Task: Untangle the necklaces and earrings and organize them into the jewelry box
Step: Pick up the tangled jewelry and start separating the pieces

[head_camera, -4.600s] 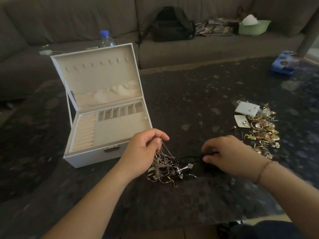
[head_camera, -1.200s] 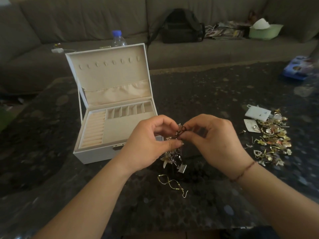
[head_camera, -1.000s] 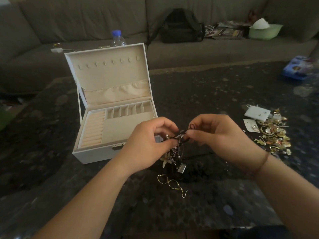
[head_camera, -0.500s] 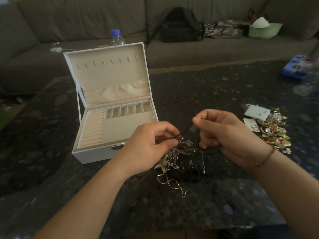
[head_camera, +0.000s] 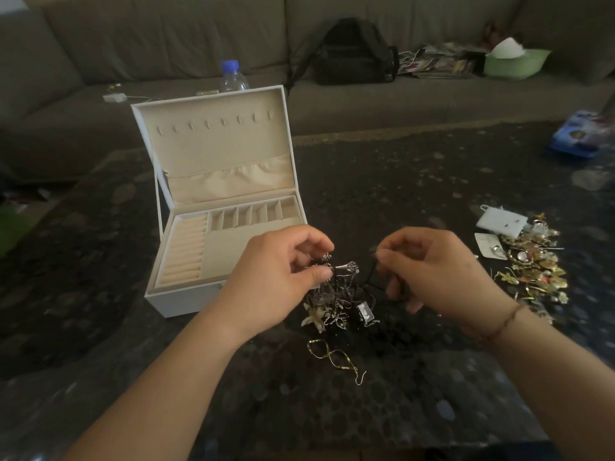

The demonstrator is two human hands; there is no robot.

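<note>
A tangled clump of necklaces [head_camera: 339, 302] with silver pendants and black cords hangs between my hands just above the dark table [head_camera: 382, 181]. My left hand [head_camera: 276, 277] pinches the silver top of the clump. My right hand [head_camera: 432, 271] pinches a black cord coming out of it. A gold twisted earring [head_camera: 332, 356] lies on the table below the clump. The white jewelry box [head_camera: 213, 207] stands open at the left, its cream compartments showing nothing inside. A pile of gold earrings [head_camera: 532, 264] lies at the right.
Two white earring cards [head_camera: 501, 221] lie beside the gold pile. A blue packet [head_camera: 579, 134] sits at the table's far right. Behind the table a grey sofa [head_camera: 166, 44] carries a water bottle [head_camera: 233, 76], a black backpack [head_camera: 352, 54], magazines and a green bowl [head_camera: 515, 63].
My hands lifted the clump off the table and came together at its top, then drew apart, the right one pulling a black cord out to the right. A gold earring now lies loose below.
</note>
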